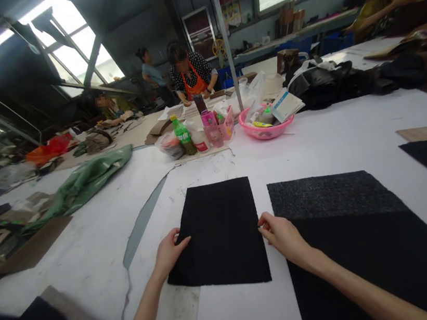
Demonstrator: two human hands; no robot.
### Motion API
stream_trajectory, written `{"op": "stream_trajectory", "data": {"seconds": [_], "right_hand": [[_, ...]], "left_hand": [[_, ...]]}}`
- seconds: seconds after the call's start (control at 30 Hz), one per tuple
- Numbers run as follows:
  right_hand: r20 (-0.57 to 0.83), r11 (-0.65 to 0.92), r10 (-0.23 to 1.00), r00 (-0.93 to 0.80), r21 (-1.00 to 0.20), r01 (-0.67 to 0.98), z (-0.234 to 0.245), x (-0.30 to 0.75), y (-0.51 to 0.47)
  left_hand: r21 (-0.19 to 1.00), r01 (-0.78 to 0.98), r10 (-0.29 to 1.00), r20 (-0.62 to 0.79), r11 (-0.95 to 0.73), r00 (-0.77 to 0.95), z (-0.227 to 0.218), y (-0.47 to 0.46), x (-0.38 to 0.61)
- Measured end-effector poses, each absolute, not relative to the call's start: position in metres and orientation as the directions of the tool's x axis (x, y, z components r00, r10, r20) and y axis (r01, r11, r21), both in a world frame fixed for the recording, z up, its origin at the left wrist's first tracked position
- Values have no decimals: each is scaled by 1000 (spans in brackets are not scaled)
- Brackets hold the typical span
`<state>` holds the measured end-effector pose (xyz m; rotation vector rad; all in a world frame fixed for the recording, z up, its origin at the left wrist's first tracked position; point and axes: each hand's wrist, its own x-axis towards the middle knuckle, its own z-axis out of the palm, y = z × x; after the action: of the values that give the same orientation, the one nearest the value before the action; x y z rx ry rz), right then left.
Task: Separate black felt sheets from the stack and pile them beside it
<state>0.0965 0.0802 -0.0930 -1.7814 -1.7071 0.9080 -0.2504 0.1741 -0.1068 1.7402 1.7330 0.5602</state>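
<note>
A black rectangular fabric piece [223,232] lies in front of me on the white table [226,316]. My left hand [169,251] grips its left edge, thumb on top and the other fingers partly hidden beneath. At the opposite edge, my right hand [280,232] pinches the fabric between thumb and curled fingers. Just to the right, under my right forearm, lies a larger black fabric sheet [352,257], with a speckled dark grey band [332,197] along its far end.
A pink basin [268,130] of small items, a green bottle [183,135] and a pink box [227,125] stand beyond the fabric. Green cloth [93,178] lies left, black material [321,83] at back right. A metal pole [226,37] rises mid-table. A person in an orange apron [194,83] works opposite.
</note>
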Motion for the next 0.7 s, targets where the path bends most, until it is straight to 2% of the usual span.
{"op": "stream_trajectory", "data": {"seconds": [0.17, 0.33, 0.53, 0.7], "right_hand": [[30, 105, 993, -115, -672, 733, -90, 100, 59], [205, 359, 933, -295, -486, 797, -105, 94, 49], [259, 409, 908, -328, -388, 826, -122, 94, 46], [279, 414, 904, -325, -374, 830, -130, 93, 46]], "left_hand": [[670, 739, 987, -151, 69, 45, -109, 175, -250], [648, 759, 989, -140, 58, 44, -108, 174, -249], [548, 836, 992, -115, 21, 50, -107, 173, -247], [338, 941, 999, -41, 21, -8, -98, 167, -241]]}}
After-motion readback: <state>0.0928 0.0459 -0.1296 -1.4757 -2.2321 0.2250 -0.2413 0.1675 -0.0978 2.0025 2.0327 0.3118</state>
